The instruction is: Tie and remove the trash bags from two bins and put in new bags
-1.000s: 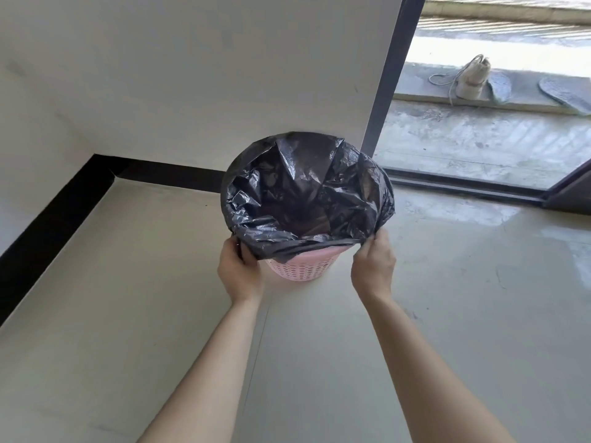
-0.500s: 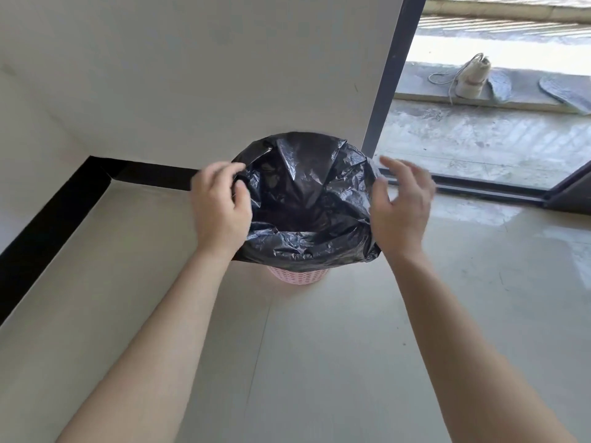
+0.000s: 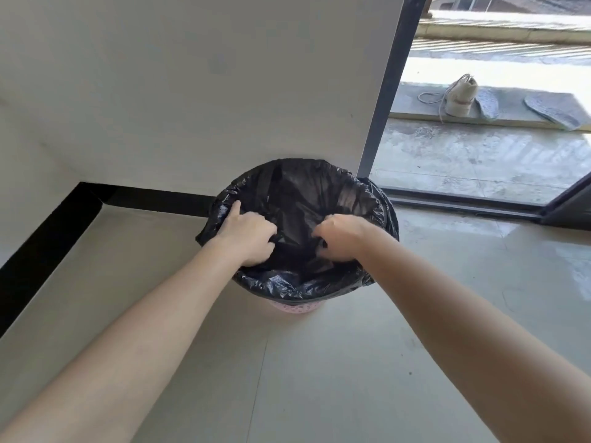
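Note:
A black trash bag lines a pink lattice bin, and its edge is folded over the rim all round. Only the bin's bottom shows under the plastic. The bin stands on the floor against the white wall. My left hand reaches into the bag's left side. Its thumb lies along the rim and its fingers curl into the plastic. My right hand is inside the bag on the right, fingers curled down into the folds. The fingertips of both hands are hidden in the bag.
A black baseboard runs along the wall behind and to the left. A dark sliding-door frame stands just right of the bin. Outside on a ledge lie a white shoe and two insoles. Pale floor tiles lie in front.
Both hands rose from the bin's lower front, went to the sides of the rim, then moved inside the bag. The bag mouth now sits wider and lower around the rim.

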{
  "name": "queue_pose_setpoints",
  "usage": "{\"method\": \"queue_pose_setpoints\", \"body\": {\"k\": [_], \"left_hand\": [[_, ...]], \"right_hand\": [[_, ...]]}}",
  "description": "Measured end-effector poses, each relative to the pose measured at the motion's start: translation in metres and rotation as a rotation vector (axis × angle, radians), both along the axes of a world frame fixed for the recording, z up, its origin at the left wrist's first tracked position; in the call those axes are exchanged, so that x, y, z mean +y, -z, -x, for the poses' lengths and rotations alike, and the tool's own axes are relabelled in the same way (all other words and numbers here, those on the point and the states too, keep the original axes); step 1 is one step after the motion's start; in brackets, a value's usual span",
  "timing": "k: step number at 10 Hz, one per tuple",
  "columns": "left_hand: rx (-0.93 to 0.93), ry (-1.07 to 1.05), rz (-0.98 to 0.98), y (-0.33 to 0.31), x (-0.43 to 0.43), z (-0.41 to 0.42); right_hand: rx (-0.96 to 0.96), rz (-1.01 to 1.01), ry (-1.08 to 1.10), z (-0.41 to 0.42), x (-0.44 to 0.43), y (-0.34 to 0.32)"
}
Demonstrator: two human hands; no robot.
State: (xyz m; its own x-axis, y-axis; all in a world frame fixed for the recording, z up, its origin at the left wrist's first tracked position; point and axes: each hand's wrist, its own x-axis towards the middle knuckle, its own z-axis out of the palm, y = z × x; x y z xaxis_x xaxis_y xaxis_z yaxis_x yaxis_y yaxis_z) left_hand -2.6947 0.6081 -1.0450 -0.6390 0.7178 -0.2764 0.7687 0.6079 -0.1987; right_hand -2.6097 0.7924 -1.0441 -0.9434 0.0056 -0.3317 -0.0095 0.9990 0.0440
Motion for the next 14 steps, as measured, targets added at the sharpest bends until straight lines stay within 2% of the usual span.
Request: {"method": "queue_pose_setpoints", "body": {"k": [1, 2, 3, 4, 5, 6, 7, 8, 9, 10, 11, 12, 13, 14], "left_hand": [[0.285, -0.064, -0.64, -0.016, -0.01, 0.002], [0.124, -0.455, -0.676, -0.022, -0.026, 0.013], [-0.538, -0.825, -0.901, -0.015, -0.037, 0.012], [-0.624, -0.874, -1.194, -0.006, -0.042, 0.001], [-0.583, -1.004, -1.325, -0.004, -0.048, -0.002], [-0.627, -1.26, -1.446, 0.006, -0.058, 0.002], [-0.628, -1.331, -1.643, 0.001, -0.058, -0.01], [-0.426, -1.618, -1.849, 0.002, -0.057, -0.03], [-0.966, -1.881, -1.984, 0.013, -0.05, -0.05], [-0.971, -1.85, -1.984, 0.013, -0.037, -0.071], [-0.703, -1.766, -2.019, 0.016, -0.039, -0.074], [-0.805, -1.76, -1.922, 0.024, -0.042, -0.077], [-0.877, -1.756, -1.873, 0.03, -0.052, -0.066], [-0.57, -1.759, -1.807, 0.011, -0.067, -0.038]], "right_hand": [[0.572, 0.327, 0.122, -0.01, 0.008, -0.028], [0.835, 0.473, 0.554, -0.021, 0.025, -0.034], [0.443, 1.029, 1.082, -0.032, 0.038, -0.019], [0.219, 1.463, 1.25, -0.044, 0.029, -0.005], [0.258, 1.553, 1.329, -0.037, 0.012, -0.003], [0.311, 1.575, 1.314, -0.024, 0.001, -0.005], [0.323, 1.69, 1.256, -0.021, 0.001, -0.007], [0.442, 1.741, 1.379, -0.029, -0.005, 0.002], [0.514, 1.764, 1.611, -0.038, -0.023, 0.031], [0.587, 1.786, 1.661, -0.05, -0.046, 0.026], [0.713, 1.725, 1.612, -0.049, -0.048, 0.022], [0.671, 1.634, 1.552, -0.047, -0.042, 0.014], [0.509, 1.372, 1.402, -0.049, -0.036, 0.013], [0.57, 1.017, 1.201, -0.047, -0.019, -0.002]]}}
